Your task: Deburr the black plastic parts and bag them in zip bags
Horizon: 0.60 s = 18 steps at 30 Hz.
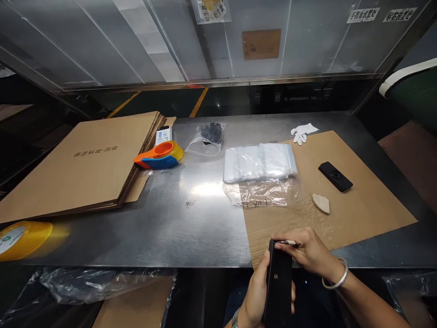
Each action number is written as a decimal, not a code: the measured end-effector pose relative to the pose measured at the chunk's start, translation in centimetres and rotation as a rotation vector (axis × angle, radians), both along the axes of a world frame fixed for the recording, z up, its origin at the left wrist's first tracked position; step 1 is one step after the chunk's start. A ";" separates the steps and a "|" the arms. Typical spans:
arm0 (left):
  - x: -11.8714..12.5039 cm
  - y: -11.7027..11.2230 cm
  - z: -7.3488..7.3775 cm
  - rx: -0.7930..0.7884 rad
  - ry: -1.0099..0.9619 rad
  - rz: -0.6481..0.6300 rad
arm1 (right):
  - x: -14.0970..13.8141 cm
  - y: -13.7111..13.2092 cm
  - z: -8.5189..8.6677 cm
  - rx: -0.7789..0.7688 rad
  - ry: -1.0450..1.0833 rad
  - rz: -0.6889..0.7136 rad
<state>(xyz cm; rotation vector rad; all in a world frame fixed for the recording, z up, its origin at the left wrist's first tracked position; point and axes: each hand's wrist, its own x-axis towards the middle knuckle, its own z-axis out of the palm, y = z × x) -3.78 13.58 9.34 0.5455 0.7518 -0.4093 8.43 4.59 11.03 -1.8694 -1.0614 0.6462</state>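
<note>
My left hand [255, 289] is wrapped round a long black rectangular part [280, 291] with a small hole in its face, held tilted at the table's front edge. In my right hand [313, 256] is a small thin tool with a pale handle [289, 243], pinched at the far end of the black part. The tool's exact kind is too small to tell. A second black part [335, 176], with a round fitting in its middle, lies on the cardboard sheet [365, 205]. Nearer to my right hand sits a pale wedge-shaped pad [321, 203].
A stack of plastic bags [259, 161] overlaps the cardboard, with white gloves [303, 133] behind it. Flat cartons [85, 168], an orange-and-blue tape dispenser [160, 156] and a bagged black item [211, 133] are further left. A yellow tape roll [27, 239] stands at the front left.
</note>
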 end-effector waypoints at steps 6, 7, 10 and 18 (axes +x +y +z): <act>0.0 0.0 -0.2 -0.016 -0.031 0.024 | 0.6 0.8 -0.8 0.002 0.355 -0.260; 0.0 0.0 -0.2 -0.016 -0.046 0.055 | 0.6 0.7 -1.1 0.006 0.411 -0.330; 0.0 0.2 -0.2 0.021 -0.082 0.146 | -0.1 -0.2 -1.6 -0.017 0.465 -0.378; -0.6 -0.4 -1.3 0.095 -0.110 0.397 | -4.0 -1.3 -1.9 -0.073 0.530 -0.247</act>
